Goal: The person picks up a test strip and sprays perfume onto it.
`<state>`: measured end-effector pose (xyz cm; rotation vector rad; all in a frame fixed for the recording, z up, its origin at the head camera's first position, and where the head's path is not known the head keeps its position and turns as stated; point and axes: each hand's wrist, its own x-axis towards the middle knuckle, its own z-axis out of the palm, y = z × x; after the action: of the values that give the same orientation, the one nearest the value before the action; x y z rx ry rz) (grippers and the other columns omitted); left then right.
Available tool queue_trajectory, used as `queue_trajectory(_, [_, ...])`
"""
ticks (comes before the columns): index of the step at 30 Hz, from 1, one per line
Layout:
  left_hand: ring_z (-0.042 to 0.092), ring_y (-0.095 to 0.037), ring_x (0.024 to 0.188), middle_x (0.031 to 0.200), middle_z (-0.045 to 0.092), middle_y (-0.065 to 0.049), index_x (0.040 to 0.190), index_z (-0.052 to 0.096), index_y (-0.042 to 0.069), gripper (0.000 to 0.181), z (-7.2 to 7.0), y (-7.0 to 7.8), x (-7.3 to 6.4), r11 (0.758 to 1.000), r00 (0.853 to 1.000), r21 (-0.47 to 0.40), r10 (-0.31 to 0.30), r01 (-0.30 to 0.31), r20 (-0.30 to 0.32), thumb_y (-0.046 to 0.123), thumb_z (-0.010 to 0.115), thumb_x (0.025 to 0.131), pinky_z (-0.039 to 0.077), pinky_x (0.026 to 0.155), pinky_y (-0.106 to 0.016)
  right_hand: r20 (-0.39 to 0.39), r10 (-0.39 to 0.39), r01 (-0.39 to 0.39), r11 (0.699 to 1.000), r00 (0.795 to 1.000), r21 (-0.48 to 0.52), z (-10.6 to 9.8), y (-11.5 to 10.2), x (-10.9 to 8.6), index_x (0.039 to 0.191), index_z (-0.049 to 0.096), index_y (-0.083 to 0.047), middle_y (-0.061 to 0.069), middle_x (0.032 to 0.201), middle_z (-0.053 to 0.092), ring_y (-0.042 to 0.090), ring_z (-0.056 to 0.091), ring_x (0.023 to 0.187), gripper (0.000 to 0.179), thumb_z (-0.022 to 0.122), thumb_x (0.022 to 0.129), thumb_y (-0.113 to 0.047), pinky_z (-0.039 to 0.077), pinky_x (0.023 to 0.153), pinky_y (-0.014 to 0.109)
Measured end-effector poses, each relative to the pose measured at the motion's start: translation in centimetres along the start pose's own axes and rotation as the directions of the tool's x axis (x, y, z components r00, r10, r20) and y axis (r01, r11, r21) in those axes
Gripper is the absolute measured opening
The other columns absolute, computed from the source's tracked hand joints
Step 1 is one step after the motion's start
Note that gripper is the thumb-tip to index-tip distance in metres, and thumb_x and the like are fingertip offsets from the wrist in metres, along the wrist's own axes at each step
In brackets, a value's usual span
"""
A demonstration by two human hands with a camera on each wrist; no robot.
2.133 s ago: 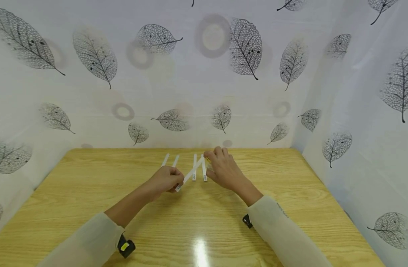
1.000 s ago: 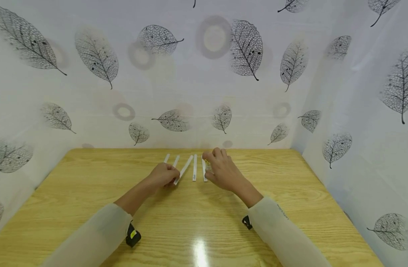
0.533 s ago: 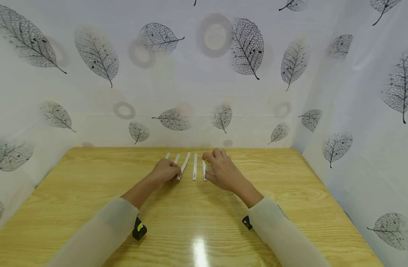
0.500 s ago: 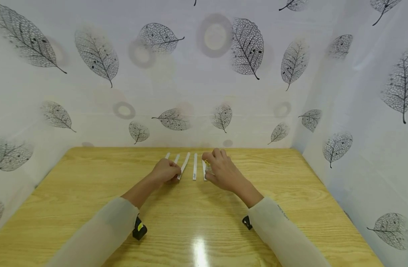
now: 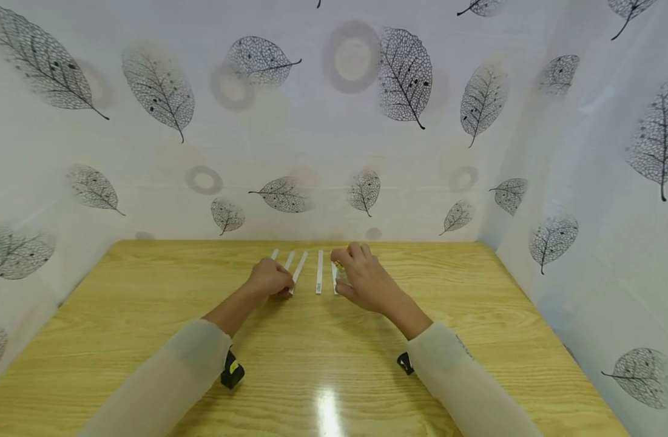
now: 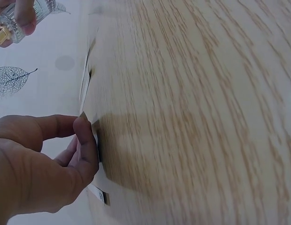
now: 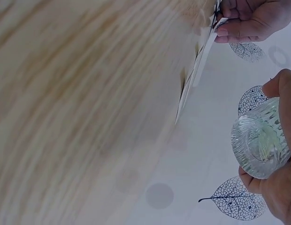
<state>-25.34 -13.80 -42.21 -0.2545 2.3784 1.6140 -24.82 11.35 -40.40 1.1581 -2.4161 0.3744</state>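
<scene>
My left hand [image 5: 268, 278] pinches the near end of a white paper test strip [image 5: 299, 269] between thumb and fingers, low over the table. Two more strips lie left of it, partly covered by that hand. To its right is a strip [image 5: 319, 273] with small print at its near end, then another strip [image 5: 335, 284] partly behind my right hand [image 5: 363, 276]. That right hand grips a ribbed clear glass perfume bottle [image 7: 258, 138], raised above the table. The bottle's gold-coloured neck [image 6: 2, 36] shows in the left wrist view.
The wood-grain table [image 5: 312, 352] ends at a pale curtain [image 5: 323, 139] printed with leaves, which also hangs along the sides. A black wrist device [image 5: 232, 371] sits under the left sleeve [image 5: 164, 376], and another [image 5: 404, 363] by the right one.
My left hand has moved the strip from a slanted position across the others, leftward and down into the row beside them. The right hand with the perfume bottle has stayed almost in place.
</scene>
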Motion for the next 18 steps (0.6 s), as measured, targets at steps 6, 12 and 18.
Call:
queue_trajectory(6, [0.067,-0.017,0.066,0.107,0.067,-0.025,0.109,0.069,-0.012,0.022,0.21,0.22,-0.07,1.0,1.0,0.028,-0.002,0.002,-0.005,-0.006,0.071,0.088,0.061,0.065,-0.028,0.007,0.0,0.0,1.0,1.0,0.007,-0.12,0.02,-0.06,0.125,0.046,-0.014,0.007,0.098,0.046,0.023,0.038,0.082,0.046,0.072,0.087,-0.01,0.031,0.064,0.033])
queue_trajectory(12, [0.069,-0.018,0.068,0.105,0.07,-0.022,0.103,0.072,-0.008,0.015,0.2,0.5,-0.01,0.996,1.0,0.09,-0.012,0.012,-0.002,-0.004,0.073,0.088,0.06,0.063,-0.029,0.009,-0.002,0.002,1.0,1.0,0.018,-0.21,0.02,-0.12,0.125,0.045,-0.014,0.006,0.098,0.046,0.022,0.038,0.082,0.047,0.072,0.087,-0.01,0.032,0.066,0.032])
queue_trajectory(18, [0.069,-0.02,0.07,0.1,0.072,-0.02,0.098,0.075,-0.007,0.011,-0.22,0.49,-0.11,0.991,1.0,0.134,0.003,-0.004,0.011,-0.003,0.074,0.088,0.06,0.062,-0.029,0.002,-0.008,0.008,0.999,1.0,0.035,-0.28,-0.03,-0.16,0.124,0.043,-0.014,0.006,0.097,0.045,0.022,0.039,0.083,0.048,0.072,0.086,-0.009,0.033,0.067,0.032])
